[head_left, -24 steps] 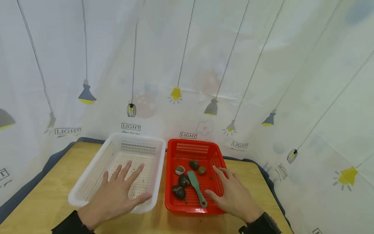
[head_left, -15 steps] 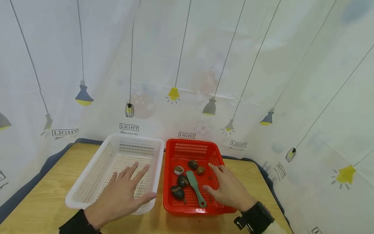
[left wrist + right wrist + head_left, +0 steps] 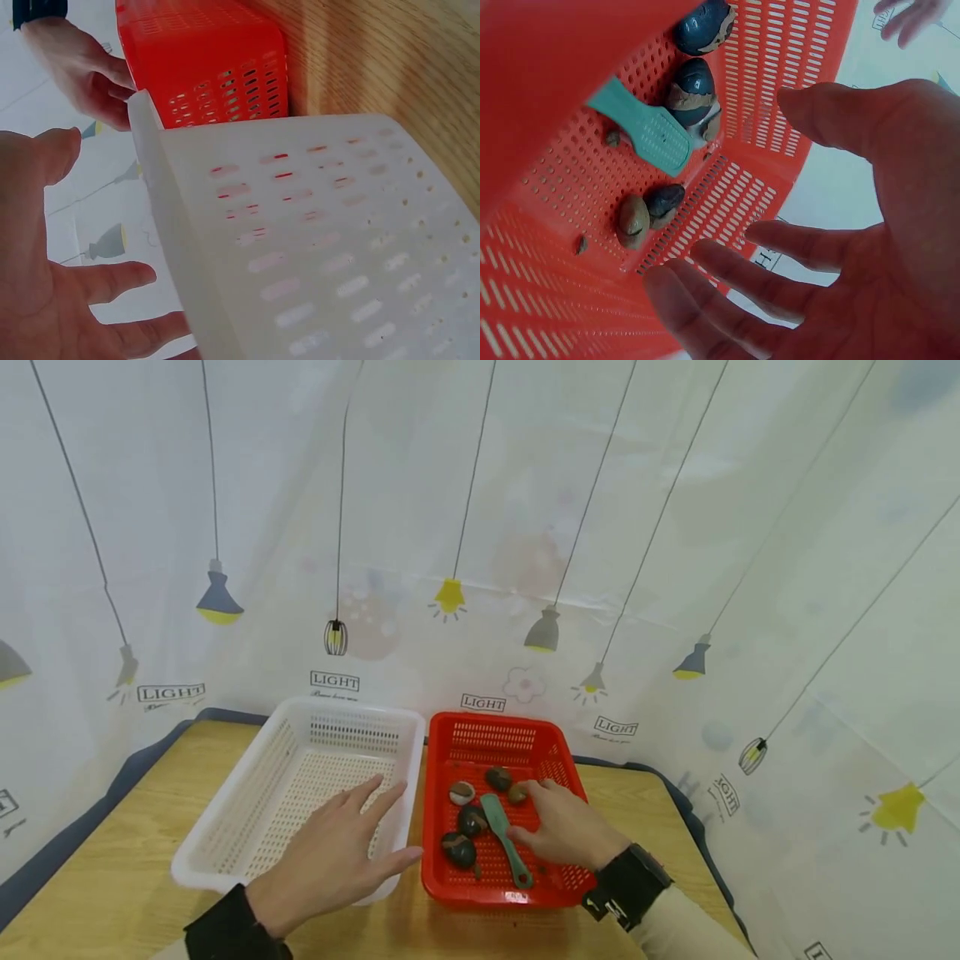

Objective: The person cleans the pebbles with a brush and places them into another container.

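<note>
My right hand (image 3: pixel 566 827) hangs over the right side of the red basket (image 3: pixel 495 902), fingers relaxed and spread, with no object in its grasp. In the head view its fingertips overlap a small brown egg-shaped piece (image 3: pixel 634 220). Close by lie a dark egg-shaped piece (image 3: pixel 498 778) and a brown-and-white one (image 3: pixel 462 792). Two larger dark, shiny pieces with tan patches, one the front-left piece (image 3: pixel 458 850), sit at the left. A green flat tool (image 3: pixel 507 839), spatula-like with a ridged head, lies among them. My left hand (image 3: pixel 333 860) is spread over the white basket (image 3: pixel 225 835), holding nothing.
Both slotted baskets stand side by side on a wooden table (image 3: pixel 97 877). Small brown crumbs (image 3: pixel 613 138) lie on the red basket's floor. Behind the table hangs a pale cloth (image 3: pixel 420 485) printed with lamps.
My right hand has moved left and lower into the red basket, over the small brown piece. My left hand has shifted right, towards the white basket's near right corner. The objects stay put.
</note>
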Action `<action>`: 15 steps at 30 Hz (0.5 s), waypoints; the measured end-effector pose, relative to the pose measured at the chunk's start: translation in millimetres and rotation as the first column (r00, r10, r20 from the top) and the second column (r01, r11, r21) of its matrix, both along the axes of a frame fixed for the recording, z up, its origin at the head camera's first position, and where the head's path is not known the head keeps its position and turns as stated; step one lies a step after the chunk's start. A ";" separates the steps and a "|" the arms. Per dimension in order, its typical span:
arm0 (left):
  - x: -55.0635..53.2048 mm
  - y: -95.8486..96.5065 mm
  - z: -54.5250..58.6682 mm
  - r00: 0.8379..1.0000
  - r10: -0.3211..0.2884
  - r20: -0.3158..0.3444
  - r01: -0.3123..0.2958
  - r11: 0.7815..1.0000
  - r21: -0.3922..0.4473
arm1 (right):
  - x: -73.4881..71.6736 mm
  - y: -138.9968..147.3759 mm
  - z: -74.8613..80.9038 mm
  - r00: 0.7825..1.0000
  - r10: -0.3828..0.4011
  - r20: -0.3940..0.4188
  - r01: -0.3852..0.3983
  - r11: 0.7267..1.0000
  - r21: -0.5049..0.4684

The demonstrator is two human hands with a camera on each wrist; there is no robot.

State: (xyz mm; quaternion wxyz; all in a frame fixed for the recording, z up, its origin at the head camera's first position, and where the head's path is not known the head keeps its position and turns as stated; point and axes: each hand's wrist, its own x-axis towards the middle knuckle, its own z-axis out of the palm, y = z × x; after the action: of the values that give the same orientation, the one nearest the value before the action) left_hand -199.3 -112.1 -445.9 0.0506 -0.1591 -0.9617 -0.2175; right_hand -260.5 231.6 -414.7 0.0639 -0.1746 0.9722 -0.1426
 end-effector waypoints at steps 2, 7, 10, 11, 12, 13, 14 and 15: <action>-1.6 3.7 2.2 1.000 0.001 0.023 -0.001 1.000 0.002 | -2.8 -2.8 -1.3 1.000 0.013 0.007 -0.013 1.000 0.007; -3.9 10.3 4.1 0.999 -0.025 0.032 0.024 1.000 0.018 | -9.8 -8.9 -5.2 0.999 0.020 0.033 -0.021 0.999 0.034; -4.8 13.7 4.0 0.999 -0.043 0.022 0.042 0.999 0.026 | -13.3 -12.0 -6.0 0.999 0.024 0.046 -0.026 0.999 0.043; -4.8 14.7 4.6 0.999 -0.050 0.015 0.049 0.998 0.029 | -14.2 -12.9 -5.8 0.998 0.025 0.050 -0.028 0.999 0.045; -4.9 15.8 5.2 0.998 -0.054 0.013 0.053 0.998 0.035 | -15.0 -13.8 -5.7 0.998 0.027 0.056 -0.030 0.999 0.045; -4.9 16.8 5.6 0.998 -0.059 0.008 0.059 0.998 0.038 | -15.9 -14.7 -5.7 0.998 0.029 0.062 -0.032 0.998 0.048; -5.3 18.2 5.8 0.998 -0.061 0.010 0.060 0.997 0.042 | -16.5 -15.7 -5.6 0.997 0.026 0.071 -0.030 0.998 0.051; -5.5 19.3 5.8 0.998 -0.065 0.012 0.064 0.997 0.045 | -17.3 -16.5 -5.7 0.997 0.026 0.077 -0.030 0.998 0.055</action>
State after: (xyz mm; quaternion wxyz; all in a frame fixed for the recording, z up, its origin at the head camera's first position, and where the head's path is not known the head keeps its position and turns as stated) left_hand -204.8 -92.8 -440.0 0.0404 -0.1873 -0.9513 -0.2414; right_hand -277.8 215.1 -420.4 0.1075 -0.1809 0.9701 -0.1210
